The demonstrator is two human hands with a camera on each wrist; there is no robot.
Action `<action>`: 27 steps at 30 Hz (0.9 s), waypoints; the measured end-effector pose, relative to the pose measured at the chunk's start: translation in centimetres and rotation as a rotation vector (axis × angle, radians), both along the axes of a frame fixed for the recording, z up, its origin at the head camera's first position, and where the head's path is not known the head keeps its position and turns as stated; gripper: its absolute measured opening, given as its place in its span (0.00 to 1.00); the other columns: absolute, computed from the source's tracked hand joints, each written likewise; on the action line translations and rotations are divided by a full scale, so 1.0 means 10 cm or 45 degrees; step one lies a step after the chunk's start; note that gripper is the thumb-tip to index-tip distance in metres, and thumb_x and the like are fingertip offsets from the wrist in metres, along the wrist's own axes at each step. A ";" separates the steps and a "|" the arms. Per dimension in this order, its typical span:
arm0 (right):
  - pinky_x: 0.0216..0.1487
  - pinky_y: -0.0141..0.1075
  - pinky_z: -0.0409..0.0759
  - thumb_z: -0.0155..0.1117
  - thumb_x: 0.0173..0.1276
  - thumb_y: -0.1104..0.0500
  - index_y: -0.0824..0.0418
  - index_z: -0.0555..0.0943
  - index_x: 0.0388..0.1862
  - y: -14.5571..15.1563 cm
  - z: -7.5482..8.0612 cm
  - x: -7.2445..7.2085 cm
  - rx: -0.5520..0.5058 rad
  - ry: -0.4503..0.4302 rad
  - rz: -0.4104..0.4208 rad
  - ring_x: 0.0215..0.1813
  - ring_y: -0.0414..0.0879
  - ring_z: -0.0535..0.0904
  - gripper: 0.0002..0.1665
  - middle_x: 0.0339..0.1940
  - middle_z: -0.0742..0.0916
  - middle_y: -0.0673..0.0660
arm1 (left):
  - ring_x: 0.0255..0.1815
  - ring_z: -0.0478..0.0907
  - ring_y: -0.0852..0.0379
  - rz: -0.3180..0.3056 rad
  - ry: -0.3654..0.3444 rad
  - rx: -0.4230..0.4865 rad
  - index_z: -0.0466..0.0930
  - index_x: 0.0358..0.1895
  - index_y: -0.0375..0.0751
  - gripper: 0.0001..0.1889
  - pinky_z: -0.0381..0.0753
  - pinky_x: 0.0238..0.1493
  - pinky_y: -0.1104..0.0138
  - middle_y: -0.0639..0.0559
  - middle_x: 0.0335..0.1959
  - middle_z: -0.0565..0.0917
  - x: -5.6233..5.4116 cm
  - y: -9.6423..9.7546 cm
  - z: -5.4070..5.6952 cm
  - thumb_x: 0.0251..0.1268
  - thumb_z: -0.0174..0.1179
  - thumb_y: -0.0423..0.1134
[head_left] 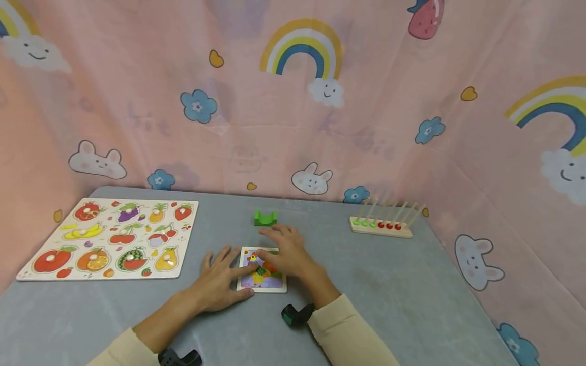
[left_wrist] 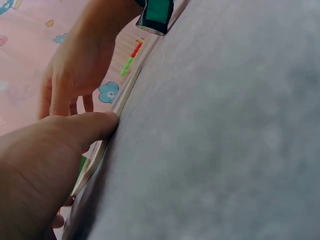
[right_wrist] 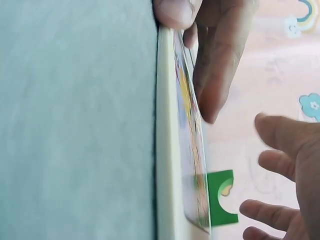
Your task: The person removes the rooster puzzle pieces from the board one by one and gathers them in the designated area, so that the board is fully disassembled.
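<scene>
A small wooden picture puzzle [head_left: 263, 288] with a pale frame lies flat before me; its picture shows a colourful bird on purple ground. My left hand [head_left: 218, 284] touches its left side, thumb [left_wrist: 102, 125] at the near edge and index finger reaching over the picture. Over the puzzle's far right part is my right hand [head_left: 289, 250], fingers spread and holding nothing. From the right wrist view those fingers [right_wrist: 277, 134] stand apart from the picture surface [right_wrist: 192, 145]. Both hands hide part of the picture. Just beyond them stands a green notched block [head_left: 265, 218].
At the left lies a large fruit puzzle board [head_left: 110, 273]. A wooden peg counter [head_left: 382, 229] with green and red beads stands at the back right. Behind the grey table [head_left: 412, 305] hangs a pink patterned curtain [head_left: 256, 147].
</scene>
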State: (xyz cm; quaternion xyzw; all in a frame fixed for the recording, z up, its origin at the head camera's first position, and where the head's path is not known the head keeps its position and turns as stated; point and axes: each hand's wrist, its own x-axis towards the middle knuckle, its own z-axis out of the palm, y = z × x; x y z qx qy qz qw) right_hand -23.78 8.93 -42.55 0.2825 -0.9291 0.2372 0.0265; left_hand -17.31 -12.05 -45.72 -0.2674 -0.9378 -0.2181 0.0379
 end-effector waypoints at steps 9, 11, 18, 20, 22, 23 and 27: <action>0.59 0.56 0.61 0.66 0.65 0.52 0.51 0.84 0.53 -0.12 -0.12 -0.01 -0.137 -0.144 0.013 0.62 0.58 0.64 0.17 0.63 0.75 0.59 | 0.71 0.50 0.31 -0.028 0.044 -0.024 0.79 0.61 0.62 0.24 0.43 0.57 0.28 0.40 0.72 0.61 0.01 0.01 -0.04 0.63 0.59 0.60; 0.60 0.57 0.59 0.67 0.64 0.51 0.50 0.84 0.51 -0.14 -0.15 -0.02 -0.121 -0.156 -0.005 0.62 0.57 0.64 0.16 0.63 0.75 0.58 | 0.71 0.50 0.31 -0.025 0.047 -0.029 0.79 0.61 0.62 0.24 0.43 0.57 0.29 0.40 0.72 0.61 0.01 0.02 -0.04 0.63 0.59 0.60; 0.60 0.56 0.57 0.70 0.61 0.46 0.48 0.84 0.44 -0.20 -0.15 0.00 -0.044 -0.153 -0.045 0.63 0.56 0.63 0.14 0.64 0.74 0.55 | 0.70 0.53 0.31 -0.013 0.079 -0.034 0.79 0.61 0.62 0.24 0.44 0.57 0.30 0.39 0.71 0.62 0.02 0.01 -0.06 0.61 0.60 0.61; 0.60 0.56 0.58 0.70 0.61 0.45 0.48 0.83 0.42 -0.21 -0.15 0.01 -0.023 -0.148 -0.050 0.63 0.56 0.63 0.14 0.64 0.74 0.55 | 0.70 0.53 0.31 -0.012 0.088 -0.033 0.80 0.60 0.62 0.25 0.45 0.57 0.30 0.39 0.71 0.62 0.02 0.00 -0.06 0.61 0.60 0.61; 0.60 0.55 0.58 0.70 0.60 0.44 0.47 0.83 0.41 -0.22 -0.16 0.01 -0.001 -0.140 -0.057 0.63 0.56 0.63 0.13 0.64 0.74 0.55 | 0.70 0.54 0.31 -0.013 0.093 -0.028 0.80 0.60 0.61 0.25 0.45 0.57 0.30 0.39 0.71 0.62 0.02 0.00 -0.06 0.60 0.61 0.61; 0.60 0.55 0.58 0.70 0.60 0.44 0.47 0.83 0.41 -0.22 -0.16 0.01 0.006 -0.138 -0.059 0.63 0.56 0.63 0.13 0.64 0.74 0.55 | 0.69 0.54 0.31 -0.013 0.095 -0.026 0.81 0.60 0.60 0.25 0.45 0.57 0.30 0.39 0.71 0.63 0.02 0.00 -0.06 0.60 0.61 0.61; 0.60 0.55 0.58 0.70 0.61 0.45 0.48 0.82 0.40 -0.22 -0.15 0.02 0.025 -0.134 -0.071 0.63 0.56 0.63 0.13 0.64 0.73 0.55 | 0.69 0.55 0.30 -0.017 0.099 -0.027 0.81 0.59 0.61 0.24 0.46 0.56 0.29 0.39 0.70 0.63 0.02 0.01 -0.05 0.60 0.61 0.61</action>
